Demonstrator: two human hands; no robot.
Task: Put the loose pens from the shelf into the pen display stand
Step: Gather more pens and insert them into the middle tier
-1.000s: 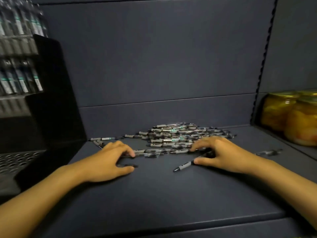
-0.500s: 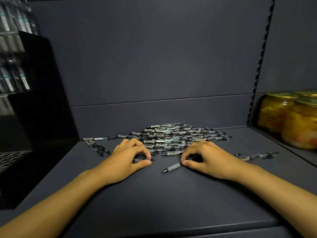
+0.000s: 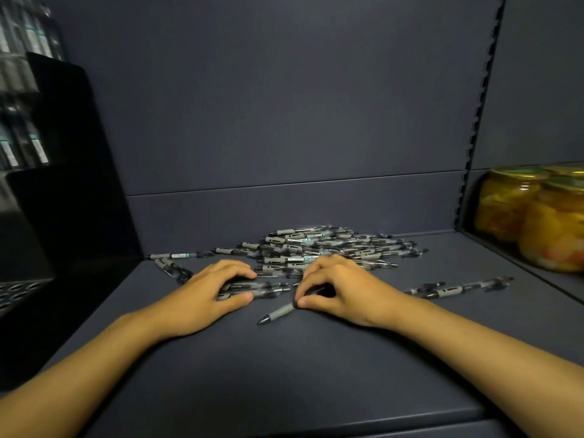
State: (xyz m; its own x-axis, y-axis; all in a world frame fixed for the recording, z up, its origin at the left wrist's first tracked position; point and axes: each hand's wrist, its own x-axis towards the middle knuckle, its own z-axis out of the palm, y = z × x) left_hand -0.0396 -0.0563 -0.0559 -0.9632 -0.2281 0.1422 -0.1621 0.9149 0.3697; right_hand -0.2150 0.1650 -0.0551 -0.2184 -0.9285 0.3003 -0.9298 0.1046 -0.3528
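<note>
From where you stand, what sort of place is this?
Probably a shop's shelving bay: a slotted metal upright, jars of preserved fruit on the next shelf, and a pen display stand beside a pile of loose pens.

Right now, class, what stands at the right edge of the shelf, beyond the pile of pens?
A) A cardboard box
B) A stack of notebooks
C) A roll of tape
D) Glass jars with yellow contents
D: glass jars with yellow contents stand right of the pen pile.

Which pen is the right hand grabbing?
The pen lying alone in front of the pile, its grey grip and tip pointing toward the camera. The right hand pinches its back end; the other pens lie farther back.
</note>
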